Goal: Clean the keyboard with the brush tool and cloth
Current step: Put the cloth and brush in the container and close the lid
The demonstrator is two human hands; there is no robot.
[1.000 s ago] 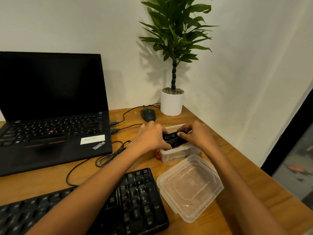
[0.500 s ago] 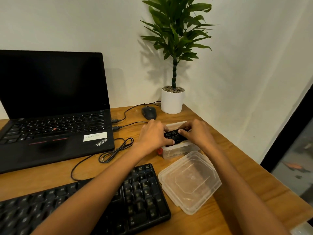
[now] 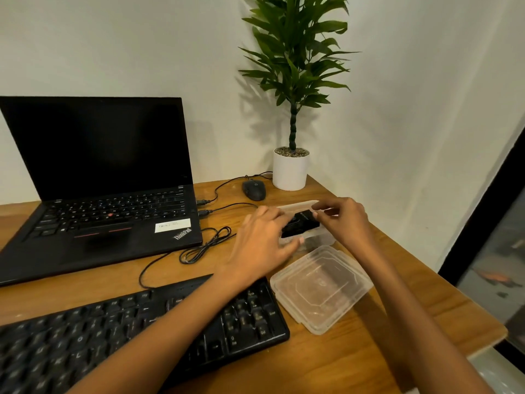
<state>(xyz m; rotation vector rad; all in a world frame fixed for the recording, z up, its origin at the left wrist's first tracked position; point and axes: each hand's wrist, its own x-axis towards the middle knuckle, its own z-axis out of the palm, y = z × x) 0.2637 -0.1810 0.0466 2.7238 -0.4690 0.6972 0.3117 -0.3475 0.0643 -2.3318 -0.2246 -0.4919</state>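
A black keyboard [image 3: 119, 334] lies at the front left of the wooden desk, partly under my left forearm. Behind it to the right stands a clear plastic box [image 3: 326, 237]. A black flat object [image 3: 302, 226], apparently the brush tool, rests on top of the box. My left hand [image 3: 264, 243] grips its left end with the fingers curled around it. My right hand [image 3: 343, 220] pinches its right end between thumb and fingers. What lies inside the box is hidden. No cloth is visible.
The box's clear lid [image 3: 321, 285] lies next to the keyboard's right end. An open black laptop [image 3: 99, 194] stands at the left, with cables [image 3: 204, 248] beside it. A black mouse [image 3: 254, 189] and a potted plant [image 3: 291, 169] sit at the back. The desk edge [image 3: 454, 280] runs along the right.
The view has shifted a little. Both hands stay on the black object over the box; the right hand's fingers have lifted and now pinch its end.
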